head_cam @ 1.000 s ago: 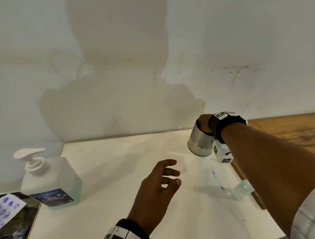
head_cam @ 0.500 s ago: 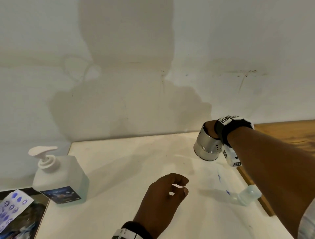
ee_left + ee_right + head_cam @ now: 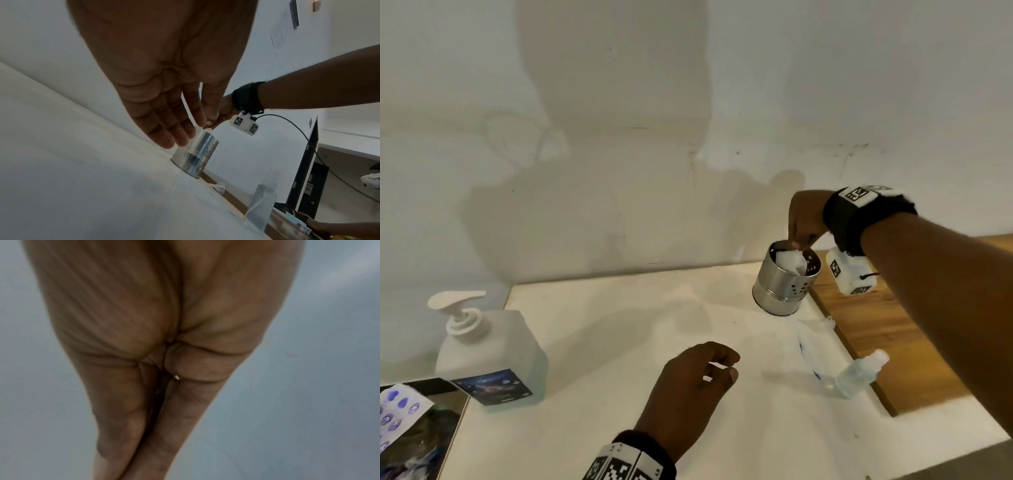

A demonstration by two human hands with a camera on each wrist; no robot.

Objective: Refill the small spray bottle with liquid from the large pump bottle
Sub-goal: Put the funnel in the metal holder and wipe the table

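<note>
The large pump bottle [image 3: 489,359] with a white pump head stands at the table's left edge. The small clear spray bottle [image 3: 856,377] leans tilted near the right edge, beside the wooden strip. At the back right my right hand [image 3: 798,244] pinches a white paper [image 3: 791,262] that sticks out of a steel cup [image 3: 786,281]; in the left wrist view the right hand [image 3: 211,125] is at the cup's rim [image 3: 197,146]. My left hand [image 3: 709,373] hovers over the table's middle, fingers loosely curled, holding nothing. The right wrist view shows only close-pressed fingers [image 3: 185,402].
A small clear funnel [image 3: 827,322] lies between the cup and the spray bottle. A clear film with blue marks [image 3: 804,349] lies next to it. A wooden board [image 3: 887,342] borders the white table [image 3: 602,325] on the right. Printed papers [image 3: 400,411] lie at the lower left.
My right hand has lifted out of the steel cup, drawing the white paper up with it. My left hand has stayed over the middle of the table, its fingers a little more curled.
</note>
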